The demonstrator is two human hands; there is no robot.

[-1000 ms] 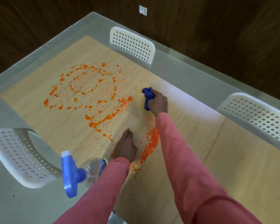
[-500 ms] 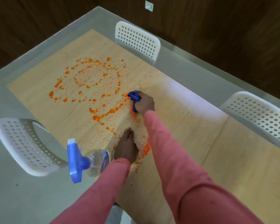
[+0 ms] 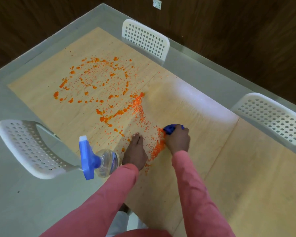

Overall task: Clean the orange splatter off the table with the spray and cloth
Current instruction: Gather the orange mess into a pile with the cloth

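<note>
From where I sit, the big change over the last second is my right hand point(image 3: 178, 140): it was out at the far edge of the mess with the blue cloth point(image 3: 169, 129) bunched in its fingers, and it has now dragged back toward me, ending just right of my left hand point(image 3: 135, 151). That pull has raked a trail of fine orange grains down from the middle of the table point(image 3: 246, 177) into a dense ridge beside the cloth, and the wood to the right of that trail now looks clean and pale. I judge this as one good sweep done, with most of the job ahead: the large ringed orange splatter point(image 3: 96, 82) on the far left is untouched. My left hand has stayed flat on the tabletop, fingers straight and together, holding nothing, bracing me; the right is curled tight around the cloth. The spray bottle point(image 3: 99, 159) lies tipped on its side just left of my left wrist, blue trigger head pointing away from it, nobody touching it. The surface is light wood under a glassy top with a grey border. Three white perforated chairs point(image 3: 145, 38) are pulled up around it, dark wood panelling runs behind, and a small white wall socket point(image 3: 157, 3) sits high up.
</note>
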